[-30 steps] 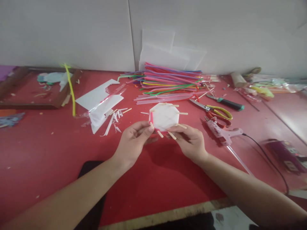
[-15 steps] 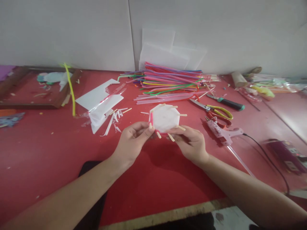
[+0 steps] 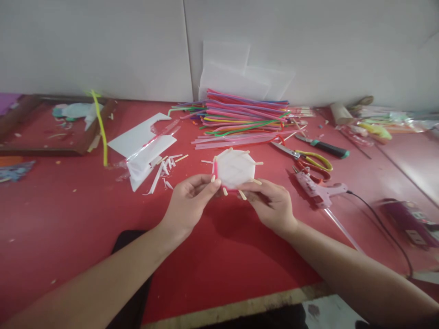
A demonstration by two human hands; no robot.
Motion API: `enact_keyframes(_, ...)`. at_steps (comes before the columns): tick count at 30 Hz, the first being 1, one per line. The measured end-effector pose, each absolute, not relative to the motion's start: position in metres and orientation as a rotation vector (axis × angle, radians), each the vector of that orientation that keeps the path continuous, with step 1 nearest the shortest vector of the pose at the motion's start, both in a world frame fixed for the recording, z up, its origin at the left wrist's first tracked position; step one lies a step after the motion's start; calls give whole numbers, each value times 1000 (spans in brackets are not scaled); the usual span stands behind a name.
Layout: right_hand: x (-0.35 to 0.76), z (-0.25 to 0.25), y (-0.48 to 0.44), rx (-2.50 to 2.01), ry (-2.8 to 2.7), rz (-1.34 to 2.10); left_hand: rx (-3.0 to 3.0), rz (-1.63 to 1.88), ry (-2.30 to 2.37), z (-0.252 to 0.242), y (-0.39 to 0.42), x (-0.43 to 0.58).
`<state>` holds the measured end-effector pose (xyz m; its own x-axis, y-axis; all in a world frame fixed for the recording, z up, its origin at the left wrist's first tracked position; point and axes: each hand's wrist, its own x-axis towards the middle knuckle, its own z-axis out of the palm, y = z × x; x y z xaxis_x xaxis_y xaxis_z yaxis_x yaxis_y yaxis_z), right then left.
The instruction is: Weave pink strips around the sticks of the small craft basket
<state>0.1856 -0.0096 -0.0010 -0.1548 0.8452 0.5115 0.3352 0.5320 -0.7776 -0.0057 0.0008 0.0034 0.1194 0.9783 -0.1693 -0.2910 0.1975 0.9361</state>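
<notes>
Between my two hands, above the red table, is a white octagonal paper piece [image 3: 236,169] with short wooden sticks poking out around its rim. A pink strip [image 3: 215,167] runs along its left edge, and some pink shows at the lower edge. My left hand [image 3: 192,196] pinches the lower left corner, thumb on top. My right hand [image 3: 272,203] grips the lower right edge near two stick ends, its fingers partly hidden behind the piece. White paper scraps [image 3: 164,171] lie to the left of the piece.
Behind the piece lies a heap of coloured pipe cleaners [image 3: 245,112]. Scissors [image 3: 305,155], a cutter [image 3: 325,146], pliers [image 3: 312,170] and a corded glue gun [image 3: 320,189] lie at right. Folded white paper [image 3: 137,141] is at left. A dark flat object [image 3: 128,274] sits under my left forearm.
The octagonal piece has turned slightly counterclockwise and shifted a little left in my hands. Both hands keep nearly the same place.
</notes>
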Motion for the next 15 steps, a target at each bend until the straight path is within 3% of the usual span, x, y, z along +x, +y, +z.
enact_keyframes(15, 183, -5, -9, -1057, -1559, 811, 764, 1157, 978, 8, 0, -3)
